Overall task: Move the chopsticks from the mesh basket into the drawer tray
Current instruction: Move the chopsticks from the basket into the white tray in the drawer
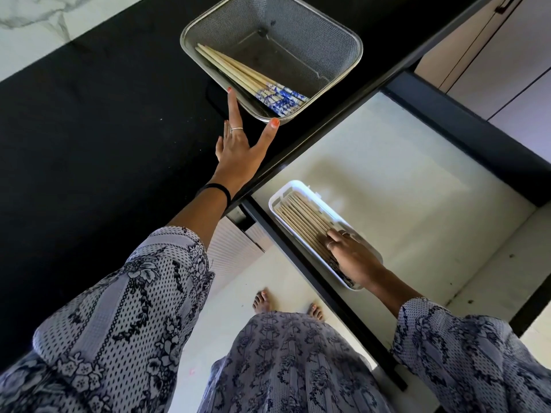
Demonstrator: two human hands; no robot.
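Lying bunched along the near-left side of the mesh basket (337, 40), a handful of chopsticks (253, 77) with blue-patterned ends waits to be moved. A larger row of chopsticks already fills the white drawer tray (278, 195) in the open drawer (417, 180), so the job looks mostly done. The left hand (238, 147) reaches toward the basket's rim, fingers spread and grasping nothing. The right hand (351, 257) rests flat on the tray's chopsticks, fingers relaxed, seemingly settling them.
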